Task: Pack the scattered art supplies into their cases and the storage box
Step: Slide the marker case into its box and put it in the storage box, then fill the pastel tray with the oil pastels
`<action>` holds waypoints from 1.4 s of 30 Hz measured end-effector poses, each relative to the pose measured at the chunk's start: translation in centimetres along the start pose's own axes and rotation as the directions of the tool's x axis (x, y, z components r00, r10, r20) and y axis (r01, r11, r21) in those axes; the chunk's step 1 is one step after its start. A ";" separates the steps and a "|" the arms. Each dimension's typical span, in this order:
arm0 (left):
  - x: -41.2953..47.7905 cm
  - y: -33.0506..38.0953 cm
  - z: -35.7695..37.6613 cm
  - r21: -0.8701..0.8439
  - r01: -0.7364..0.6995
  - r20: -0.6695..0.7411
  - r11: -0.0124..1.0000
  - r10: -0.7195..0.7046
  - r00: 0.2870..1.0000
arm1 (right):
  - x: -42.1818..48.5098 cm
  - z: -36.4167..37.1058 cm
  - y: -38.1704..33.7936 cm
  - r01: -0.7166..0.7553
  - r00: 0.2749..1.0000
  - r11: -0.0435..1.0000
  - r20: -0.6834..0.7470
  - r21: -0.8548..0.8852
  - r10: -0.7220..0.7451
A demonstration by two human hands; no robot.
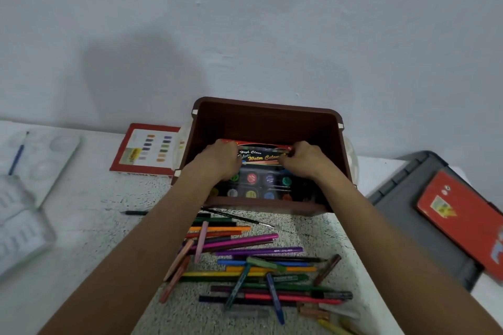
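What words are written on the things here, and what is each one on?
"High Class": on the watercolour set in the brown box.
"Water Colou": same set; the ending is hidden behind the right hand.
Too blurred: edge print on the red box with colour swatches.
Too blurred: sticker on the red case.
Too small: print on the purple pen.

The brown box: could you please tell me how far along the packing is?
Only the paint set is in the brown box, held by the left hand and right hand. The pens and pencils lie loose on the table; the red case and red tin sit outside.
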State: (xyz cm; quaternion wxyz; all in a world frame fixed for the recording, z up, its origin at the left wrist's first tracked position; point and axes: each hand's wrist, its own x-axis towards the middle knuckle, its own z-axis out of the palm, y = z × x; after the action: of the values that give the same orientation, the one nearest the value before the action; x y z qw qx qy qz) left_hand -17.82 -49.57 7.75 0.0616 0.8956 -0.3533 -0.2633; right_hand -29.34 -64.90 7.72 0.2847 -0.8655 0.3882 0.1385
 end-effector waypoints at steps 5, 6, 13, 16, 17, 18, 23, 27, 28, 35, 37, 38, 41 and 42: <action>-0.2 -0.3 0.4 0.024 -0.034 0.002 0.999 0.034 0.999 | -0.3 0.2 0.1 0.010 1.000 0.999 -0.023 -0.048 -0.011; -0.2 -0.4 0.4 0.023 -0.038 0.002 0.999 0.038 0.999 | -0.4 0.3 0.0 0.011 1.000 0.998 -0.022 -0.059 -0.013; -1.3 -0.3 -0.1 0.063 -0.067 0.025 0.996 0.066 0.998 | -2.0 -0.5 -0.6 0.039 0.999 0.997 -0.002 -0.071 -0.039; -3.6 -0.6 -0.7 0.065 -0.169 -0.104 0.983 0.175 0.979 | -4.3 -0.7 -1.1 0.124 0.992 0.992 -0.002 -0.037 -0.124; -4.8 -0.9 -0.9 0.013 -0.223 -0.173 0.975 0.222 0.959 | -5.3 -0.8 -1.3 0.162 0.987 0.987 -0.015 -0.018 -0.162; -5.9 -1.2 -1.0 -0.029 -0.285 -0.244 0.958 0.270 0.931 | -6.5 -0.8 -1.7 0.206 0.978 0.979 -0.036 0.005 -0.205; -11.9 -4.5 -1.2 -0.144 -0.421 -0.500 0.896 0.301 0.812 | -12.2 -0.1 -4.5 0.391 0.920 0.911 -0.080 0.132 -0.384; -15.2 -9.6 -0.9 -0.246 -0.423 -0.646 0.872 0.177 0.742 | -15.2 1.6 -7.2 0.492 0.870 0.854 -0.121 0.168 -0.478; -15.7 -11.1 -0.8 -0.263 -0.403 -0.666 0.876 0.137 0.733 | -15.8 2.1 -8.1 0.514 0.857 0.839 -0.125 0.179 -0.499; -20.6 -21.3 0.8 -0.419 -0.166 -0.672 0.893 -0.182 0.718 | -18.7 8.3 -15.6 0.582 0.795 0.756 -0.015 0.299 -0.607; -21.8 -24.0 1.6 -0.456 -0.110 -0.645 0.883 -0.243 0.724 | -18.9 10.4 -18.0 0.560 0.797 0.757 0.029 0.338 -0.603; -22.4 -25.2 2.1 -0.479 -0.085 -0.632 0.874 -0.276 0.724 | -18.9 11.6 -19.1 0.544 0.803 0.760 0.043 0.357 -0.595; -23.6 -29.3 3.7 -0.547 0.013 -0.596 0.837 -0.401 0.696 | -18.3 16.0 -22.2 0.437 0.828 0.771 0.129 0.463 -0.546; -24.3 -31.0 4.2 -0.590 0.055 -0.568 0.806 -0.463 0.681 | -18.2 17.9 -23.6 0.389 0.834 0.776 0.168 0.497 -0.526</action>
State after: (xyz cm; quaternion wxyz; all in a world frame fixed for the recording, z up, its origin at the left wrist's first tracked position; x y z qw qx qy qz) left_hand -16.20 -10.07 5.36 0.3918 0.9164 -0.0813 -0.0041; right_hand -24.02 -30.71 10.89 0.5539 -0.8150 0.1369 0.1007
